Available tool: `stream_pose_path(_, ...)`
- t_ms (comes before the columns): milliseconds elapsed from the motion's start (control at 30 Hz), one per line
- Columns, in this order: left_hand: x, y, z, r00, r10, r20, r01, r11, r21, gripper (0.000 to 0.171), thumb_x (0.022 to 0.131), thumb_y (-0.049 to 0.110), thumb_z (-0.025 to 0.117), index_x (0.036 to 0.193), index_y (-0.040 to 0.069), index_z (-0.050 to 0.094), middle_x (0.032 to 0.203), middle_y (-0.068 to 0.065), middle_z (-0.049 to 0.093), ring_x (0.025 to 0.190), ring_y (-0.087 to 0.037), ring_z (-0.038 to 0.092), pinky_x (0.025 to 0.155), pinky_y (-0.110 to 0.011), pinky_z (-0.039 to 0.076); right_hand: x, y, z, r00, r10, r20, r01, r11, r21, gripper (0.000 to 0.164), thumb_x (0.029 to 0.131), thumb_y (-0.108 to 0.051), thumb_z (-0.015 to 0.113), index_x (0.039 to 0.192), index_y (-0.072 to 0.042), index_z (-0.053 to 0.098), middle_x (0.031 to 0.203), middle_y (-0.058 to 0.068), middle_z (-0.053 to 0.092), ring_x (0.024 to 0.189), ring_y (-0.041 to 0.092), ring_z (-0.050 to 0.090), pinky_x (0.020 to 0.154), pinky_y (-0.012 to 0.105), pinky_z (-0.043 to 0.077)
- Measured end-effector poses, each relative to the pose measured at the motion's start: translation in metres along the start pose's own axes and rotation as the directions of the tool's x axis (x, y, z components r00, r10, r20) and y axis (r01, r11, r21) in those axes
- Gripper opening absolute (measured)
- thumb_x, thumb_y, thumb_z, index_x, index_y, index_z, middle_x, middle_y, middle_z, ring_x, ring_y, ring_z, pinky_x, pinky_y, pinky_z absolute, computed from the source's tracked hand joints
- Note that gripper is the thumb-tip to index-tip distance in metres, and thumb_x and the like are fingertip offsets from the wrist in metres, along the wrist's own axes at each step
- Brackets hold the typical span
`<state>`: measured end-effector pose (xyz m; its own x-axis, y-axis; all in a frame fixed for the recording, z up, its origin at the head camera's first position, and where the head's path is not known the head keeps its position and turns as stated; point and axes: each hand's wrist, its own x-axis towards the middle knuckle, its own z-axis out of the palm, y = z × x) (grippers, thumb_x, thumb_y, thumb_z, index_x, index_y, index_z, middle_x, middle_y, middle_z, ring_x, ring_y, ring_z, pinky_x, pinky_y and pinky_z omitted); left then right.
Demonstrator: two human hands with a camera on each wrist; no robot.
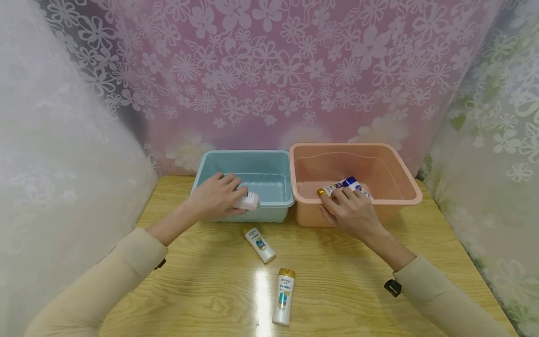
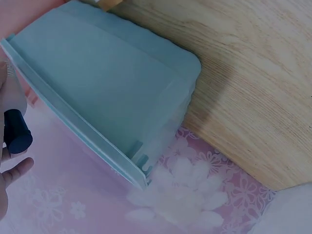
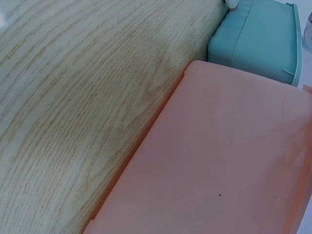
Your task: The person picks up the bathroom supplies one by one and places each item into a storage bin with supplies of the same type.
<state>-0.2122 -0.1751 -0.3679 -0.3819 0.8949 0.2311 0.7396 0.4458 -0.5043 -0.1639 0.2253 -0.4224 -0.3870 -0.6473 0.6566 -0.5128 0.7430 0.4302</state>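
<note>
Bottle [image 1: 249, 201], gripped by your left hand [image 1: 218, 196]: clear the blue tub's rim [image 1: 277, 204] smoothly; whether your right hand [image 1: 354, 213] holds anything cannot be judged.

Tabletop [image 1: 202, 285]: wood-grain finish, yellow-brown in the head view, with grain mostly from side to side. Toward the far edge, on the left: light-blue bin [image 1: 275, 214], upright, open at the top. Beside it, on the right: peach bin [image 1: 305, 216], upright, open at the top, larger, rim to rim with its neighbor. In front of the light-blue pair member: slanted bottle [image 1: 259, 245], white, gold-capped, laid flat, printed side up, cap end toward the bin (just beside its base). Closer to the wearer: nearer bottle [image 1: 284, 297], likewise white and gold-capped, laid flat, printed side up, cap end away from the wearer, well apart from both bins.
</note>
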Motion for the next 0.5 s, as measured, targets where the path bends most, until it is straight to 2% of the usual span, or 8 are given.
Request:
stream_pose_path(333,0.0,-0.014,0.015,0.999,-0.049,0.001,0.049,0.998,-0.032,0.052,0.097,0.062,0.067,0.11,0.012,0.061,0.097,-0.005,0.064,0.083,-0.022,0.059,0.071,-0.038,0.051,-0.001,0.0,0.001,1.0,0.004,0.002,-0.004,1.0,0.004,0.038,0.107,-0.043,0.051,0.11,-0.013,0.075,0.088,0.013,0.07,0.076,0.033,0.068,0.057,0.043,0.056)
stream_pose_path(500,0.003,-0.017,0.023,0.995,-0.094,0.036,0.097,0.992,-0.08,0.053,0.097,0.061,0.067,0.114,0.011,0.063,0.098,-0.006,0.064,0.085,-0.023,0.059,0.071,-0.038,0.051,-0.001,0.0,0.001,1.0,0.006,0.004,-0.006,1.0,0.004,0.039,0.108,-0.043,0.051,0.109,-0.013,0.076,0.087,0.013,0.07,0.076,0.033,0.068,0.057,0.043,0.056)
